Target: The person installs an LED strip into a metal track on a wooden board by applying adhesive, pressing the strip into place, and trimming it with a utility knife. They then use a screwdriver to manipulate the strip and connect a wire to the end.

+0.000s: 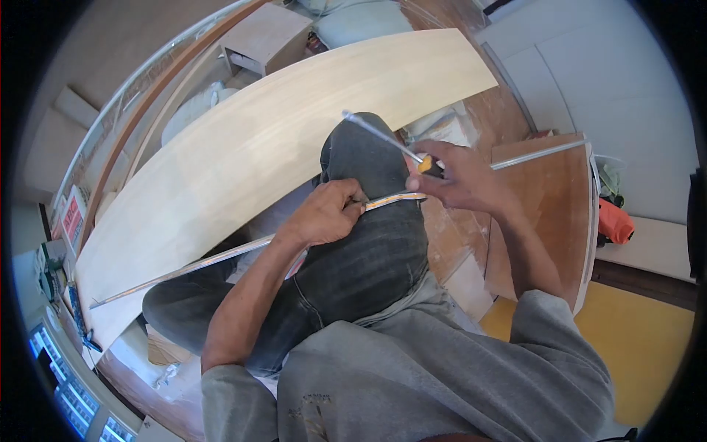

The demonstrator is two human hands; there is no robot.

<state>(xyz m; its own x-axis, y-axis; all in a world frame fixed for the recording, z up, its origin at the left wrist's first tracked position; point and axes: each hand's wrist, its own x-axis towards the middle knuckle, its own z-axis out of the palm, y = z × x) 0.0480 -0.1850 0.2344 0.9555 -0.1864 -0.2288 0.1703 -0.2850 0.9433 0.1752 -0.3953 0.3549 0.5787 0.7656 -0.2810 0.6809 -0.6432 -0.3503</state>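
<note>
My left hand is closed around a long, thin silvery strip with an orange-and-white band, pressing it over my bent knee. Its far end reaches down to the left across the pale board, and the short end curves out past my fingers toward the right hand. A screwdriver with a yellow-and-black handle is gripped in my right hand, its shaft slanting up and left over the knee. The right thumb is close beside the strip's short end.
A long curved pale wooden board lies across in front of my legs. To the right stands a brown panel with a metal rail over it. An orange bag and a yellow surface are farther right. A wooden box sits behind the board.
</note>
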